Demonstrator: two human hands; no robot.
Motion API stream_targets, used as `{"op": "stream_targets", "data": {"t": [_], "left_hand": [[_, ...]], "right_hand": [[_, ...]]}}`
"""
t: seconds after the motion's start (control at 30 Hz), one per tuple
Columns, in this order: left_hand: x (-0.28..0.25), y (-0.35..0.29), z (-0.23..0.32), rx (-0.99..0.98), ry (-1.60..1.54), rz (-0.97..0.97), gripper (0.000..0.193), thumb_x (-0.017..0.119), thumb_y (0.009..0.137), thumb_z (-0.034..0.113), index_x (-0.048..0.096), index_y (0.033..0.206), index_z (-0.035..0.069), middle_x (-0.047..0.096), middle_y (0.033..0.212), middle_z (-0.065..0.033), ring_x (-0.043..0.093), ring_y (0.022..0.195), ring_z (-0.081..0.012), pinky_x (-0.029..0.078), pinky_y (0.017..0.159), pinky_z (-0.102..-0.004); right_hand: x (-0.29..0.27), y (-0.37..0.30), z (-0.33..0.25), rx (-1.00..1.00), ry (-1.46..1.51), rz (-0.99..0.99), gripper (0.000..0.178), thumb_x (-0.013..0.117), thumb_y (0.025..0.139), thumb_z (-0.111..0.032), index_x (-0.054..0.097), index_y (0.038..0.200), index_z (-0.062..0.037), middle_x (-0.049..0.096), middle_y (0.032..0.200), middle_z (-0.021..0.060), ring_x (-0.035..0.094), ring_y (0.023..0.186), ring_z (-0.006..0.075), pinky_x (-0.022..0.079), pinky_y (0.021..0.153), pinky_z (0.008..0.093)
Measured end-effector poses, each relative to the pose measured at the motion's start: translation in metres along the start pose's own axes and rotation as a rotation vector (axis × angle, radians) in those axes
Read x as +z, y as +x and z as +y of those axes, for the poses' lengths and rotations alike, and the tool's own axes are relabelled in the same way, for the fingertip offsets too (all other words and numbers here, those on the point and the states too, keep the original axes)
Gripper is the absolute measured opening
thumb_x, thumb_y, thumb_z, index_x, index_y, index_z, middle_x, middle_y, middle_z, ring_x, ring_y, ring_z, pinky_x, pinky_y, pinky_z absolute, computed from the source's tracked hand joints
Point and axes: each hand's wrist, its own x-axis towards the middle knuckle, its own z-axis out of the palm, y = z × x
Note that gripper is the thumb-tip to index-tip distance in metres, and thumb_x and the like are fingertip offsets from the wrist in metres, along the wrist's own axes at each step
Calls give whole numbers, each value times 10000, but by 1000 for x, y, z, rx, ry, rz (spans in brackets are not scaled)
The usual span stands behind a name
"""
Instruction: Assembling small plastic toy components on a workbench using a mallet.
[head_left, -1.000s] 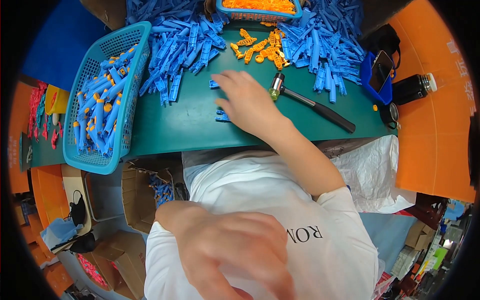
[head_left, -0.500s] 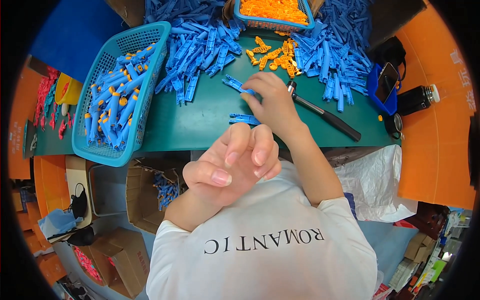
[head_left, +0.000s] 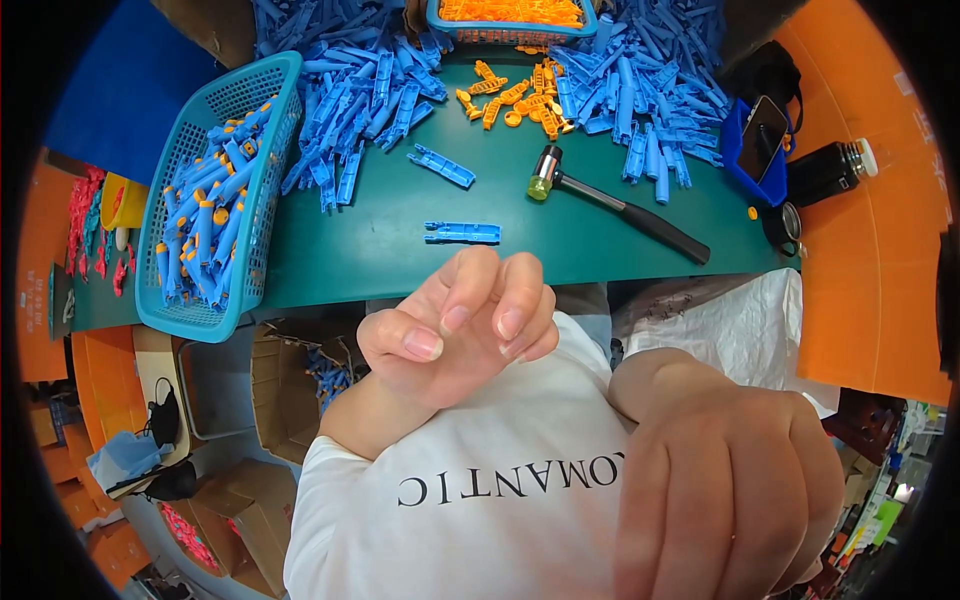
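Observation:
My left hand (head_left: 455,322) is held palm up by the table's front edge, its fingers loosely bent and apart around nothing. My right hand (head_left: 728,490), large and close at the lower right, shows its back in front of my shirt; the fingertips are hidden. Two blue plastic half-shells lie singly on the green table: one half-shell (head_left: 462,233) just beyond my left hand, the other half-shell (head_left: 442,166) farther back at a slant. To their right rests a hammer (head_left: 640,218) with a black grip and a yellowish-green head tip.
Loose blue shells (head_left: 365,95) and orange parts (head_left: 512,100) are piled at the back, below an orange-filled basket (head_left: 512,32). A teal basket (head_left: 285,130) of blue-and-orange pieces stands left. At right are a blue tray (head_left: 745,170) with a phone and a black bottle (head_left: 830,170).
My right hand has let go of the slanted half-shell, leaving it on the table, and has drawn back to the lower right, uncovering the hammer head. My left hand has barely moved.

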Motion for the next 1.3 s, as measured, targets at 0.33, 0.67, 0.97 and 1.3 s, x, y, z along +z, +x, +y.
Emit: {"op": "stream_targets", "data": {"t": [0.33,0.67,0.97,1.3], "left_hand": [[6,12,-11,-63,105,61,131,658,806,302,554,784,226,535,1008,12,447,855,-147,348,770,-288],[-1,23,-34,-92,110,65,162,715,758,256,583,792,168,545,1010,-27,443,873,-174,339,761,-310],[4,34,-41,-187,235,127,102,745,773,275,650,777,238,549,985,65,427,840,-121,307,732,-282],[4,35,-43,-175,313,181,111,750,773,240,641,775,223,522,963,45,415,819,-136,304,726,-295]], "right_hand": [[-1,-10,-23,6,-3,-114,354,586,1050,-194,630,726,-59,684,859,117,725,889,283,572,787,360],[7,-39,-32,-185,-13,-139,313,582,1044,-169,660,769,-38,679,884,138,716,872,297,574,782,369],[10,-62,-39,-209,-27,-232,277,565,1048,-157,664,853,12,659,944,195,703,891,352,571,779,416],[-29,-91,-37,-25,-388,-131,204,731,940,-126,668,818,26,663,849,177,698,790,332,556,667,383]]}}
